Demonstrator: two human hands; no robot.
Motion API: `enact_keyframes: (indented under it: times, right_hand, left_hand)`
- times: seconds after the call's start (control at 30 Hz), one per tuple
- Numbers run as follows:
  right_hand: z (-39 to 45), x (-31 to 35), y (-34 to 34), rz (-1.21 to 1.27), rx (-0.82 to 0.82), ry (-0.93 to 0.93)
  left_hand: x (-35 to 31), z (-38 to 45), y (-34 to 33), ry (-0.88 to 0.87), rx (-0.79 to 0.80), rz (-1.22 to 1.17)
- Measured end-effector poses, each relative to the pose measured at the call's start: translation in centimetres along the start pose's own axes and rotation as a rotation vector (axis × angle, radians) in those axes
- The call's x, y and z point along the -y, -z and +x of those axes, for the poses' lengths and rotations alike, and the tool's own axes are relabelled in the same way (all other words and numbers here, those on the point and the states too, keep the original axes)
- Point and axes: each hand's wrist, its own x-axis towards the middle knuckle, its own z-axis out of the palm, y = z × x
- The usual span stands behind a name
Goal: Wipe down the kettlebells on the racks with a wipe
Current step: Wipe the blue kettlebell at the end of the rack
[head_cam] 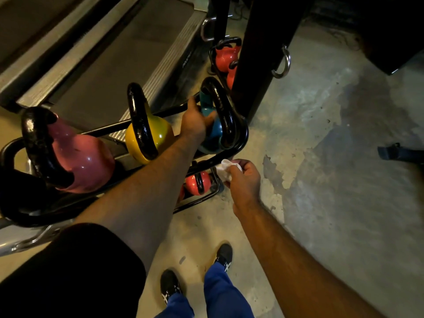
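**Left hand on the blue kettlebell, wipe bunched in the right**

I see my left hand reaching over the top tier of the black rack, fingers resting against the blue kettlebell at the rack's right end, just beside its black handle; I cannot tell whether they curl round it. My right hand sits nearer, just off the rack's right corner, fingers curled round a crumpled white wipe that touches the rail. Left of the blue one stand the yellow kettlebell and the pink kettlebell. A red kettlebell sits on the lower tier. Farther off, more red kettlebells stand beside a black post. A treadmill lies far left.
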Motion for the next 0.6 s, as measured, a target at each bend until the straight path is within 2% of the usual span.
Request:
enact_keyframes:
  times: [0.23,0.6]
  right_hand:
    - [0.4,-1.3,0.1,-0.005,0.032,-0.025]
    - [0.1,-0.6,-1.5,-0.013,0.045,-0.009]
  left_hand:
    - [-1.8,0.9,-0.2,0.072,-0.075,0.043]
    - [-2.0,0.6,0.0,0.048,-0.126,0.026]
